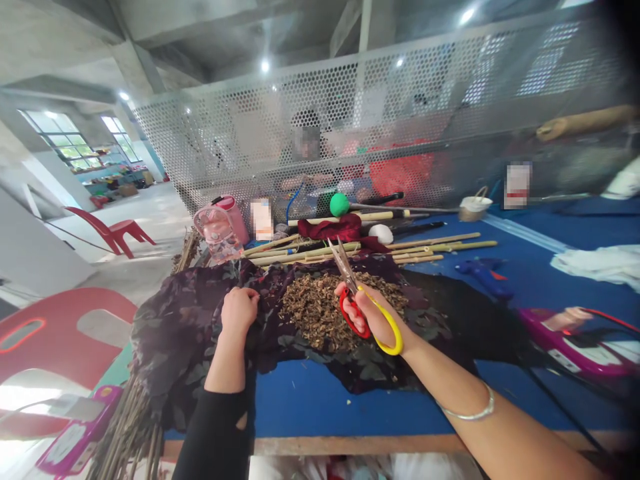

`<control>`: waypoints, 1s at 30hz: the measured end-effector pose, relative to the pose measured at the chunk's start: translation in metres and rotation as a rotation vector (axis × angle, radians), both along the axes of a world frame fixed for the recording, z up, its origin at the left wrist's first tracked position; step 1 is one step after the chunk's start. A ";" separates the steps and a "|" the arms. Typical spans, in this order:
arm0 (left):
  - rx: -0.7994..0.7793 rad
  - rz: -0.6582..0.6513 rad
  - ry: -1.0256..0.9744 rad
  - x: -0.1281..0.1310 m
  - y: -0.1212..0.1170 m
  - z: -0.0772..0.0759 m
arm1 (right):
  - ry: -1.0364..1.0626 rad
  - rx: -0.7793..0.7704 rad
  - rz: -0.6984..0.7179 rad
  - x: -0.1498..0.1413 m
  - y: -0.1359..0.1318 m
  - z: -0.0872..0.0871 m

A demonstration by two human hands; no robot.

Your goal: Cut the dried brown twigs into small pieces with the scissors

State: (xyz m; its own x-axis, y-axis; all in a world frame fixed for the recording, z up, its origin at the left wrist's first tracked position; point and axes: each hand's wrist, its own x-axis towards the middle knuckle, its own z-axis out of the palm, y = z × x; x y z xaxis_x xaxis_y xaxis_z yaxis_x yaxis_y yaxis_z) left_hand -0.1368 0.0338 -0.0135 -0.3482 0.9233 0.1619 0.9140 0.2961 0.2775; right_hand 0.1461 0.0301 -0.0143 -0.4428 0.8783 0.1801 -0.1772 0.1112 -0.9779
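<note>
My right hand (373,310) grips a pair of scissors (345,263), its fingers through the red and yellow handles. The blades point up and away, slightly apart, over a heap of dry brown plant pieces (310,310). That heap lies on a dark patterned cloth (185,320) spread across the blue table (310,400). To the left of the heap, my left hand (240,308) is closed low over the cloth with its fingers curled. Whatever may be between those fingertips is hidden.
Behind the cloth lie bamboo sticks (450,245), dark red fabric (330,228), a green ball (339,204) and a pink bag (220,230). A blue glue gun (484,277) is at right. A perforated metal screen (280,127) stands behind, a person beyond it. Red chair (65,327) at left.
</note>
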 end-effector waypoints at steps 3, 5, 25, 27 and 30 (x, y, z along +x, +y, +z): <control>0.123 0.010 -0.044 0.008 -0.003 0.009 | -0.014 0.002 0.000 0.000 -0.001 0.002; 0.209 0.009 -0.112 0.016 -0.004 0.013 | -0.029 0.006 0.001 -0.001 -0.003 0.004; 0.085 -0.211 -1.867 0.098 -0.013 0.013 | -0.688 0.599 -0.370 -0.001 -0.017 0.023; 0.078 -0.225 -1.909 0.101 -0.014 0.014 | -0.779 0.627 -0.435 -0.003 -0.017 0.022; 0.089 -0.261 -1.938 0.104 -0.017 0.016 | -0.901 0.706 -0.480 -0.006 -0.017 0.020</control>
